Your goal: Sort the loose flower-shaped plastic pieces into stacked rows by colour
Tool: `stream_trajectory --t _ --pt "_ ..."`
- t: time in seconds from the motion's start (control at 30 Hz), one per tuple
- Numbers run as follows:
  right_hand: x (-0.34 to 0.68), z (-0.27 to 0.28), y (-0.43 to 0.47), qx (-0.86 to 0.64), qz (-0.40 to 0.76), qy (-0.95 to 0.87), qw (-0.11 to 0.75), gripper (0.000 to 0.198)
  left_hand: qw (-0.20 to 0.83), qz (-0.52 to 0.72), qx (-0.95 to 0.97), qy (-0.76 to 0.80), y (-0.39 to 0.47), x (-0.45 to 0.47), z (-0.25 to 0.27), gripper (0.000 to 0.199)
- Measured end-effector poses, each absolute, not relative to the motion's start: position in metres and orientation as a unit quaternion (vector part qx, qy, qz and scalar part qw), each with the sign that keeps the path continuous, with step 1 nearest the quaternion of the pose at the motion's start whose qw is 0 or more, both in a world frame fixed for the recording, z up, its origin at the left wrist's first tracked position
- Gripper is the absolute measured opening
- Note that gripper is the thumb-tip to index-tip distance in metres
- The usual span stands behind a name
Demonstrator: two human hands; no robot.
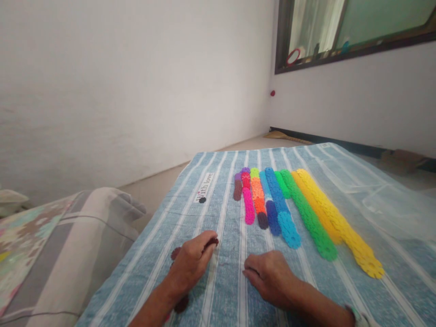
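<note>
My left hand (193, 257) is closed, pinching dark maroon notched plastic discs (211, 243) between thumb and fingers; I cannot tell how many. More dark discs (181, 303) lie on the cloth beside and partly beneath that hand and forearm. My right hand (269, 274) has its fingers curled together above the cloth, and whatever is in them is hidden. Past the hands lie overlapping rows of similar discs: a pink row (249, 206), an orange row (257, 193), a blue row (275, 188), a green row (306, 215) and a yellow row (332, 211).
A blue and white striped cloth (163, 236) covers the table. One black disc (202, 200) sits by the "With love" print. Clear plastic (391, 200) is spread at the right. Fabric with grey stripes (88, 245) is on the left, with walls and a window (340, 32) behind.
</note>
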State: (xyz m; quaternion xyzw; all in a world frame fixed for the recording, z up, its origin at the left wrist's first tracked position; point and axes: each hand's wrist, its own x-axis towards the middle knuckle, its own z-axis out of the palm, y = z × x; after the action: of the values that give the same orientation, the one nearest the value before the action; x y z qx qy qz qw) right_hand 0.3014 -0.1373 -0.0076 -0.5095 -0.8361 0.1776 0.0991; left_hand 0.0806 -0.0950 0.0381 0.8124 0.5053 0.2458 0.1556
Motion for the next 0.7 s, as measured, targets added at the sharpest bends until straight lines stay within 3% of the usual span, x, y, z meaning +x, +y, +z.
stream_trajectory --t 0.47,0.7 --pt "0.302 -0.007 -0.138 -0.501 0.172 -0.84 0.117 0.019 0.103 0.242 0.863 0.432 -0.06 0.092 0.043 0.029" --pt "0.301 -0.01 -0.137 -0.501 0.162 -0.84 0.131 0.019 0.123 0.246 0.848 0.453 -0.027 0.106 0.037 0.023"
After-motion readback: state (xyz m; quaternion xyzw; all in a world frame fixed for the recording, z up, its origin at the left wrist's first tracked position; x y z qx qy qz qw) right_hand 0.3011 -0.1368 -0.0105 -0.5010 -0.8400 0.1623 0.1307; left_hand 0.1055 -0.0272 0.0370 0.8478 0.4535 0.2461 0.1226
